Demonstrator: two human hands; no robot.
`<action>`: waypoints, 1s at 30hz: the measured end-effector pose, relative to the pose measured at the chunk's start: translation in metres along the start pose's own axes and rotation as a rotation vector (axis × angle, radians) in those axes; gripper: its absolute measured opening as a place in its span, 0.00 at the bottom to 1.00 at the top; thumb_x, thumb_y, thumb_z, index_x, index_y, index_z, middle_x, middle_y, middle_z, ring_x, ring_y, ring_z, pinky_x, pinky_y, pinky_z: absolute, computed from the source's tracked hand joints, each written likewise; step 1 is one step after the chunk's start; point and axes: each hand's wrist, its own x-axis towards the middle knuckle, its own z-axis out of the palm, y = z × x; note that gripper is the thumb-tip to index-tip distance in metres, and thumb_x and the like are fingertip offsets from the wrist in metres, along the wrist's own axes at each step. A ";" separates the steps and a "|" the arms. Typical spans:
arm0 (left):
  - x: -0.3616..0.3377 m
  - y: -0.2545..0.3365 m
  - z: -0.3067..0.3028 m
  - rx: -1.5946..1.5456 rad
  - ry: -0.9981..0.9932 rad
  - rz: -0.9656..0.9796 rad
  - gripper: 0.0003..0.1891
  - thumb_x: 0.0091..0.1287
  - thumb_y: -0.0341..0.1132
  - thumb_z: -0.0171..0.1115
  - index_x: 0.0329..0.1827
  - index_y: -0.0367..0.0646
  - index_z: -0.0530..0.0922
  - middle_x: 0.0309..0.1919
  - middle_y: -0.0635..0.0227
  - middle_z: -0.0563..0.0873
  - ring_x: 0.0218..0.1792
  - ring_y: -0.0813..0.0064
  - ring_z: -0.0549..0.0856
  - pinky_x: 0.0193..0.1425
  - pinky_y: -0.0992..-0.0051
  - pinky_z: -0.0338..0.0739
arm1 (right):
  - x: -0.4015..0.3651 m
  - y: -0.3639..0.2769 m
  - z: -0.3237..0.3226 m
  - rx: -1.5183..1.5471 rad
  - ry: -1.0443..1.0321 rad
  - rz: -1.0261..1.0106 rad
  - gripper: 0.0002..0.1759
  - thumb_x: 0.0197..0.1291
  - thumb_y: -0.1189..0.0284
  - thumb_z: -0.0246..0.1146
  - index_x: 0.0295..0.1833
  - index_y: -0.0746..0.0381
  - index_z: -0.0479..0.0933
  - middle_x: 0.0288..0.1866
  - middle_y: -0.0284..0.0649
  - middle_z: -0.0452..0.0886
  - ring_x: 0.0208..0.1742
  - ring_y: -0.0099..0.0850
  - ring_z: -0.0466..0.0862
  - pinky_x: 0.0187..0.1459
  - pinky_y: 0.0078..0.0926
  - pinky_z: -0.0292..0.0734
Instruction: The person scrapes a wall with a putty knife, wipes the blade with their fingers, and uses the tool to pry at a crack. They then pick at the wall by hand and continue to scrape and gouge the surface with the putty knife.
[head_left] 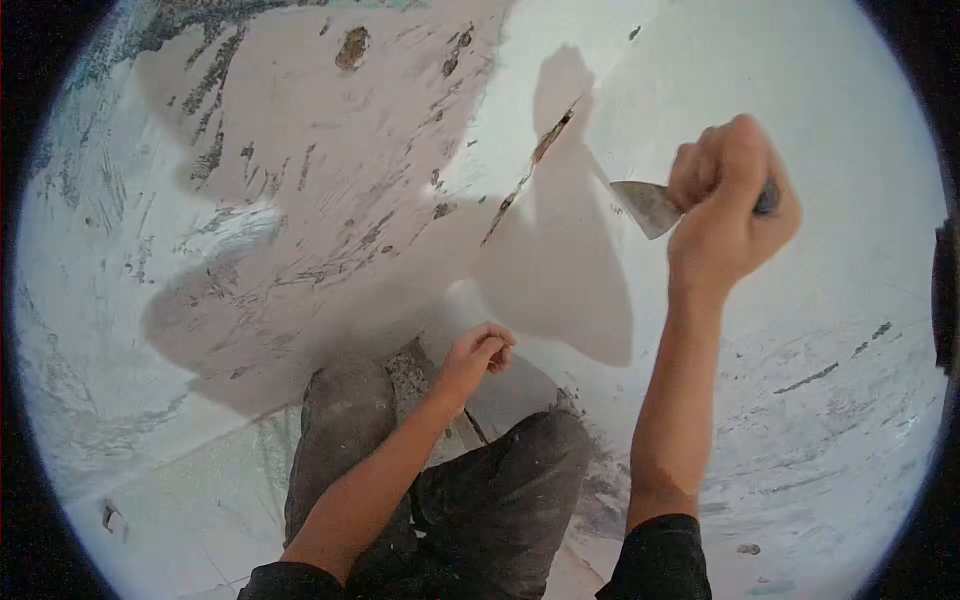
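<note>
My right hand (735, 200) is wrapped round the dark handle of a putty knife (648, 207), held up at the right in front of the pale wall (840, 270). The knife's metal blade points left and looks apart from the wall. Left of the blade, a long dark crack (540, 150) runs diagonally through the white plaster. Lower down, near my knees, my left hand (485, 350) has its fingers curled closed; whether anything is inside is hidden.
Rough patches and dark scrapes mark the wall at the left, with a brown hole (352, 48) near the top. My bent legs (500, 480) are below. A small object (114, 519) lies on the tiled floor (200, 500) at the lower left.
</note>
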 end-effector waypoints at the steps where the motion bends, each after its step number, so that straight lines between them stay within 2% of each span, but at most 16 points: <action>1: 0.000 0.002 0.000 0.002 0.016 0.004 0.09 0.73 0.35 0.50 0.41 0.43 0.78 0.29 0.74 0.79 0.33 0.80 0.79 0.42 0.76 0.75 | 0.004 -0.003 0.001 0.044 -0.006 -0.038 0.23 0.71 0.65 0.55 0.21 0.63 0.72 0.15 0.27 0.66 0.18 0.14 0.62 0.20 0.17 0.53; 4: 0.002 0.000 0.000 -0.017 0.021 0.014 0.09 0.73 0.35 0.50 0.40 0.43 0.78 0.29 0.74 0.79 0.32 0.80 0.79 0.41 0.76 0.75 | 0.002 0.001 -0.001 0.067 -0.039 0.002 0.21 0.70 0.65 0.54 0.25 0.66 0.78 0.15 0.26 0.66 0.17 0.13 0.62 0.20 0.17 0.52; 5: 0.002 0.000 0.000 -0.033 0.016 0.018 0.09 0.73 0.35 0.50 0.40 0.43 0.79 0.29 0.74 0.79 0.32 0.80 0.79 0.40 0.76 0.75 | -0.003 0.012 0.001 -0.064 -0.060 0.014 0.20 0.71 0.66 0.52 0.31 0.67 0.82 0.15 0.26 0.66 0.17 0.13 0.61 0.20 0.17 0.51; 6: 0.002 0.000 0.001 -0.036 0.015 0.021 0.09 0.73 0.35 0.50 0.40 0.43 0.79 0.29 0.74 0.79 0.32 0.80 0.79 0.40 0.76 0.75 | -0.007 0.019 0.001 -0.132 -0.070 -0.095 0.21 0.71 0.66 0.52 0.31 0.68 0.81 0.15 0.24 0.65 0.18 0.12 0.61 0.20 0.17 0.50; 12: 0.003 -0.003 -0.003 -0.038 0.010 0.027 0.09 0.73 0.34 0.49 0.41 0.42 0.78 0.29 0.73 0.79 0.31 0.80 0.78 0.40 0.75 0.75 | 0.011 -0.001 0.015 -0.080 -0.086 0.056 0.20 0.71 0.66 0.53 0.30 0.66 0.82 0.15 0.23 0.64 0.18 0.12 0.59 0.21 0.17 0.49; 14: 0.006 -0.003 -0.005 -0.040 -0.015 0.025 0.09 0.73 0.34 0.49 0.41 0.42 0.78 0.29 0.72 0.79 0.31 0.79 0.78 0.40 0.75 0.75 | 0.011 0.009 0.009 -0.160 -0.191 -0.046 0.24 0.71 0.63 0.49 0.34 0.68 0.82 0.16 0.23 0.58 0.18 0.14 0.53 0.20 0.19 0.43; 15: 0.007 -0.004 -0.005 -0.042 -0.014 0.027 0.09 0.73 0.34 0.49 0.41 0.42 0.78 0.29 0.72 0.79 0.31 0.79 0.78 0.40 0.75 0.75 | 0.006 0.010 0.006 -0.247 -0.216 -0.026 0.26 0.70 0.60 0.47 0.35 0.69 0.83 0.16 0.24 0.57 0.19 0.15 0.54 0.22 0.19 0.43; 18: 0.003 0.000 -0.003 -0.005 0.010 0.016 0.09 0.73 0.33 0.48 0.41 0.42 0.78 0.29 0.72 0.80 0.31 0.79 0.79 0.39 0.75 0.75 | 0.001 0.010 0.000 -0.116 -0.323 -0.018 0.24 0.69 0.60 0.52 0.35 0.68 0.84 0.15 0.23 0.61 0.19 0.14 0.56 0.22 0.20 0.46; 19: 0.003 -0.001 -0.003 -0.008 0.008 0.030 0.09 0.73 0.34 0.48 0.41 0.42 0.78 0.29 0.72 0.80 0.31 0.79 0.79 0.39 0.76 0.75 | 0.001 0.005 0.002 -0.095 -0.365 0.073 0.28 0.69 0.56 0.50 0.33 0.67 0.84 0.15 0.24 0.60 0.19 0.16 0.55 0.22 0.20 0.46; 20: 0.003 -0.002 -0.003 -0.007 0.003 0.046 0.09 0.73 0.34 0.49 0.41 0.42 0.78 0.29 0.72 0.80 0.31 0.79 0.79 0.39 0.76 0.75 | 0.002 0.004 0.000 -0.097 -0.364 0.075 0.28 0.69 0.56 0.50 0.33 0.67 0.84 0.15 0.24 0.60 0.19 0.16 0.55 0.22 0.20 0.46; 22: 0.004 -0.003 -0.005 -0.005 0.000 0.048 0.09 0.73 0.34 0.49 0.41 0.42 0.78 0.29 0.72 0.80 0.31 0.79 0.79 0.39 0.76 0.75 | 0.008 0.003 -0.006 -0.128 -0.577 0.219 0.32 0.69 0.51 0.46 0.31 0.67 0.84 0.15 0.25 0.59 0.19 0.17 0.55 0.22 0.21 0.46; 23: 0.005 -0.003 -0.006 -0.005 -0.001 0.051 0.09 0.73 0.34 0.49 0.41 0.43 0.78 0.29 0.72 0.80 0.31 0.80 0.79 0.38 0.76 0.75 | 0.010 0.008 -0.008 -0.147 -0.639 0.232 0.31 0.68 0.52 0.45 0.22 0.64 0.76 0.15 0.27 0.58 0.20 0.18 0.54 0.22 0.23 0.45; 24: 0.005 -0.004 -0.007 -0.007 -0.002 0.053 0.09 0.73 0.34 0.49 0.41 0.43 0.78 0.29 0.72 0.80 0.31 0.80 0.79 0.38 0.76 0.75 | 0.013 0.010 -0.011 -0.149 -0.641 0.230 0.31 0.68 0.52 0.45 0.22 0.64 0.76 0.15 0.27 0.58 0.20 0.18 0.54 0.22 0.23 0.45; 26: 0.004 -0.001 -0.007 -0.018 -0.023 0.036 0.09 0.73 0.34 0.50 0.41 0.42 0.78 0.29 0.72 0.80 0.31 0.80 0.79 0.38 0.76 0.75 | 0.020 0.011 -0.013 -0.122 -0.675 0.261 0.26 0.64 0.56 0.45 0.17 0.61 0.63 0.15 0.28 0.56 0.20 0.19 0.53 0.22 0.24 0.45; 27: 0.003 -0.001 -0.006 -0.022 -0.027 0.034 0.09 0.73 0.34 0.50 0.41 0.42 0.78 0.29 0.72 0.80 0.31 0.80 0.79 0.38 0.76 0.75 | 0.023 0.010 -0.012 -0.113 -0.673 0.212 0.21 0.60 0.59 0.45 0.18 0.59 0.54 0.15 0.28 0.54 0.20 0.20 0.53 0.22 0.24 0.44; 30: 0.002 0.000 -0.004 -0.004 -0.012 0.022 0.09 0.73 0.34 0.50 0.41 0.42 0.78 0.29 0.72 0.80 0.31 0.80 0.78 0.38 0.76 0.74 | 0.032 0.007 0.000 -0.135 -0.548 0.265 0.24 0.63 0.55 0.42 0.18 0.56 0.52 0.16 0.26 0.49 0.19 0.18 0.48 0.21 0.24 0.40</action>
